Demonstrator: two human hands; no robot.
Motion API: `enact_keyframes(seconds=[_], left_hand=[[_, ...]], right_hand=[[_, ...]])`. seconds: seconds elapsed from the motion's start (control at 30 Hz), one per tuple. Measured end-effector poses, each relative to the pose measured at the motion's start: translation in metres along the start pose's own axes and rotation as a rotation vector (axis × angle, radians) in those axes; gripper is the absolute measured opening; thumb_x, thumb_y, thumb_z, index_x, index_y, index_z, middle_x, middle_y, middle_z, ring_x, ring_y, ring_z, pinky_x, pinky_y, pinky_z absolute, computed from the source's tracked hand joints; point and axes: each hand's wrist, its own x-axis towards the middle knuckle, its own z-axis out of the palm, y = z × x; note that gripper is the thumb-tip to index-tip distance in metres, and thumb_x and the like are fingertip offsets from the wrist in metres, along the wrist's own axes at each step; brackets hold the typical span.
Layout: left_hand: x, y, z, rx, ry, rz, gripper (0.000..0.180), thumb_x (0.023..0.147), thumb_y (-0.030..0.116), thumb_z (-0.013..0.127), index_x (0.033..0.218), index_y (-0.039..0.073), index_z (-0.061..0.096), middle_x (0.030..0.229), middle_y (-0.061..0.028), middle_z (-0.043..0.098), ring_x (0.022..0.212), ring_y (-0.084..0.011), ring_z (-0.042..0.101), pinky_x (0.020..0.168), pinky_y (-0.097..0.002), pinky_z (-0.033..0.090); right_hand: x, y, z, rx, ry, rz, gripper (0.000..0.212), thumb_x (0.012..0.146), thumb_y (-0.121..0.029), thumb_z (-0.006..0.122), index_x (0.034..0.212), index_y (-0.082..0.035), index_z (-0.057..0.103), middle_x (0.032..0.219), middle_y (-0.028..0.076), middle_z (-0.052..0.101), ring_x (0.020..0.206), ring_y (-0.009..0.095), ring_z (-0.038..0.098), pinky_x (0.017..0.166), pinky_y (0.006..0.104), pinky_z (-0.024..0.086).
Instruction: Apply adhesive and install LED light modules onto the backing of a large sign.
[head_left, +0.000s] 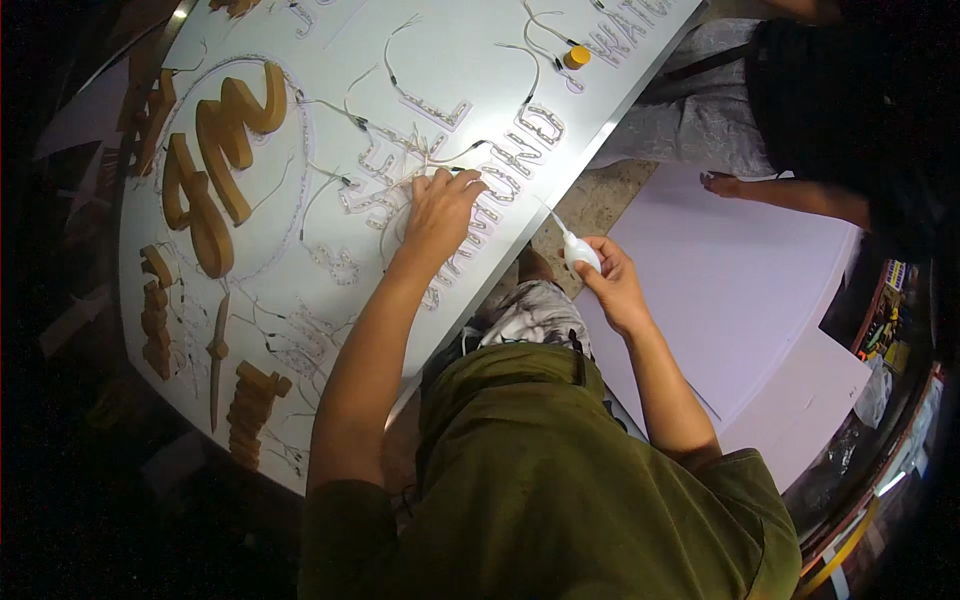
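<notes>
My right hand is closed round a small white squeeze bottle, whose long thin nozzle points up and left toward the table's edge. My left hand reaches over the white table with bent fingers. Its fingertips come down among thin wires and a row of letter-shaped pieces lined with small LED modules. What lies under those fingertips is hidden. More clear letter pieces with LED modules lie just beyond that hand, joined by pale wires.
Tall gold letter shells stand on the table's left part, within a large ring of LEDs. A yellow cap sits near the far edge. Another person stands at right, beside large pale sheets. A plastic bag lies farther right.
</notes>
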Motion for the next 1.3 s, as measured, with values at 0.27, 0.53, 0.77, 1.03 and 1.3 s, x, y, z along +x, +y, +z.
enact_keyframes(seconds=[0.27, 0.53, 0.77, 1.03, 1.3], left_hand=[[0.012, -0.016, -0.011, -0.096, -0.048, -0.024, 0.048, 0.085, -0.010, 0.055, 0.128, 0.011, 0.067, 0.119, -0.0064, 0.071, 0.114, -0.0243, 0.058, 0.102, -0.0422, 0.037], [0.021, -0.021, -0.026, -0.158, -0.149, -0.088, 0.051, 0.085, -0.015, 0.052, 0.124, 0.014, 0.067, 0.111, -0.0082, 0.072, 0.112, -0.0248, 0.059, 0.099, -0.0392, 0.038], [0.022, -0.029, -0.024, -0.179, -0.146, -0.038, 0.049, 0.083, -0.014, 0.054, 0.121, 0.014, 0.068, 0.102, -0.0088, 0.072, 0.109, -0.0250, 0.059, 0.097, -0.0386, 0.038], [0.025, -0.041, -0.013, -0.217, -0.103, 0.045, 0.047, 0.084, -0.013, 0.052, 0.119, 0.014, 0.068, 0.099, -0.0109, 0.071, 0.109, -0.0259, 0.059, 0.099, -0.0393, 0.038], [0.023, -0.045, -0.006, -0.226, -0.072, 0.049, 0.047, 0.084, -0.013, 0.051, 0.118, 0.015, 0.068, 0.099, -0.0114, 0.071, 0.109, -0.0274, 0.059, 0.099, -0.0395, 0.038]], right_hand=[[-0.016, 0.019, 0.034, -0.075, -0.044, 0.048, 0.046, 0.087, -0.002, 0.079, 0.129, -0.003, 0.060, 0.104, 0.002, 0.066, 0.094, 0.011, 0.061, 0.085, 0.0269, 0.051], [-0.019, 0.025, 0.047, -0.504, -0.020, -0.084, 0.043, 0.094, -0.019, 0.074, 0.131, -0.001, 0.062, 0.105, 0.010, 0.069, 0.091, 0.019, 0.064, 0.082, 0.0339, 0.052], [-0.013, 0.006, 0.069, -0.592, 0.031, 0.024, 0.041, 0.097, -0.027, 0.070, 0.126, 0.001, 0.064, 0.093, 0.021, 0.072, 0.082, 0.031, 0.071, 0.078, 0.0411, 0.054], [0.005, 0.020, 0.072, -0.734, 0.121, -0.223, 0.036, 0.096, -0.026, 0.072, 0.118, 0.001, 0.067, 0.094, 0.022, 0.074, 0.084, 0.037, 0.073, 0.078, 0.0440, 0.055], [0.013, 0.019, 0.073, -0.727, 0.116, -0.083, 0.037, 0.094, -0.025, 0.073, 0.119, 0.001, 0.068, 0.098, 0.025, 0.074, 0.086, 0.038, 0.073, 0.079, 0.0433, 0.056]])
